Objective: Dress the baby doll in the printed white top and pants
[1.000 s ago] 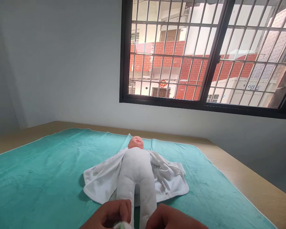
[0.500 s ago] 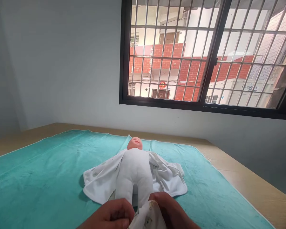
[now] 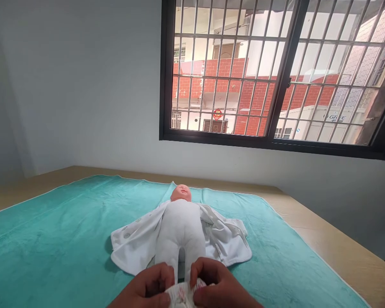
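A baby doll (image 3: 180,222) with a pink head and white cloth body lies on its back, head toward the wall. Spread open beneath it is a white baby jacket (image 3: 136,244), its two sides fanned out. By the doll's feet, at the bottom edge, my left hand (image 3: 152,284) pinches one side of a small white printed baby garment (image 3: 181,294) with a gathered edge. The other side is gripped between the thumb and fingers of my right hand (image 3: 216,282). Most of this garment is below the picture, so its exact kind is unclear.
A teal blanket (image 3: 60,231) with a pale border covers most of the light wooden table (image 3: 333,244). Behind it rises a grey-white wall (image 3: 83,85) with a dark-framed, barred window (image 3: 224,137).
The printed garment has turned and dropped lower, showing its gathered edge. My right hand has turned so its fingers and thumb show. The doll and jacket stay in place.
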Motion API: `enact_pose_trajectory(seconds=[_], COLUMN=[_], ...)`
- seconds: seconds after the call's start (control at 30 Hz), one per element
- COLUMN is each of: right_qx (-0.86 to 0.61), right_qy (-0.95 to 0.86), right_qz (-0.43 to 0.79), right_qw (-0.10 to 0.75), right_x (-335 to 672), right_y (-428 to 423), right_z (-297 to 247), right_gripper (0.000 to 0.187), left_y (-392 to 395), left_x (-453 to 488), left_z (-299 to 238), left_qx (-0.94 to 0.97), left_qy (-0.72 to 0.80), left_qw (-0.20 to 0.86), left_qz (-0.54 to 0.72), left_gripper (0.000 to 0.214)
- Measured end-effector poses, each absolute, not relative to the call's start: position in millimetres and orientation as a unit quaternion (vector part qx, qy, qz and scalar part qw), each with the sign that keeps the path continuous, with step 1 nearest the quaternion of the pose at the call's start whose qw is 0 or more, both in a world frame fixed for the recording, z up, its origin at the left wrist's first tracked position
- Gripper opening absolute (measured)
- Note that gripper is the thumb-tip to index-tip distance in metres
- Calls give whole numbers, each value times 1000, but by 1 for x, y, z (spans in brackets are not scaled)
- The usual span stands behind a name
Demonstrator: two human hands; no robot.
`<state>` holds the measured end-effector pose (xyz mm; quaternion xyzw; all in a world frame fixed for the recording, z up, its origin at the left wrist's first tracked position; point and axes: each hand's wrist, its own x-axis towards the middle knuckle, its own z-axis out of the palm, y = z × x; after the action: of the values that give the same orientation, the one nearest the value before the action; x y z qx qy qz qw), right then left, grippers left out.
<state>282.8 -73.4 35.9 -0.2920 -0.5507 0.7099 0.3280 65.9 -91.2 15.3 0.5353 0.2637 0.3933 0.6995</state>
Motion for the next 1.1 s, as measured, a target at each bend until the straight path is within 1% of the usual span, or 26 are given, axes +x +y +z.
enact_pose_trajectory(seconds=[0.1,0.23,0.3,0.33,0.47,0.53,0.6,0.63,0.67,0.77,0.87,0.97,1.03,1.1], right_qx=[-286,-277,-293,-310,-367,-391,-417,-427,-435,-424,-412,-461,-497,-516], right_qy=[-562,-591,-630,-658,-756,-771,-767,-762,-754,-716,-692,-696,-700,-699], right_qz=[706,702,676,652,538,502,488,486,489,519,526,446,384,337], right_qw=[321,286,245,214,70,28,8,24,58,194,273,323,341,362], right_x=[287,307,320,327,347,351,352,352,351,345,334,323,316,311], right_y=[-75,-71,-66,-63,-52,-47,-42,-40,-37,-32,-32,-35,-36,-37], right_z=[43,55,58,58,50,44,38,35,31,21,13,7,2,-4], right_gripper=[43,46,50,47,22,16,15,17,20,21,17,13,12,12], left_y=[-87,-87,-88,-89,-90,-88,-85,-82,-80,-76,-73,-66,-60,-56], left_x=[65,58,52,48,33,26,19,17,14,12,13,17,20,26], left_z=[10,18,24,27,37,40,42,43,43,47,47,37,25,12], left_qx=[513,513,538,555,610,637,662,669,675,673,643,621,621,635], left_qy=[261,294,318,327,359,385,408,419,429,438,411,399,423,470], left_qw=[701,687,673,668,652,626,598,585,570,546,580,588,546,472], left_qz=[422,422,396,372,271,231,194,186,190,241,287,330,370,391], left_gripper=[52,51,50,49,36,27,23,23,22,20,23,34,39,41])
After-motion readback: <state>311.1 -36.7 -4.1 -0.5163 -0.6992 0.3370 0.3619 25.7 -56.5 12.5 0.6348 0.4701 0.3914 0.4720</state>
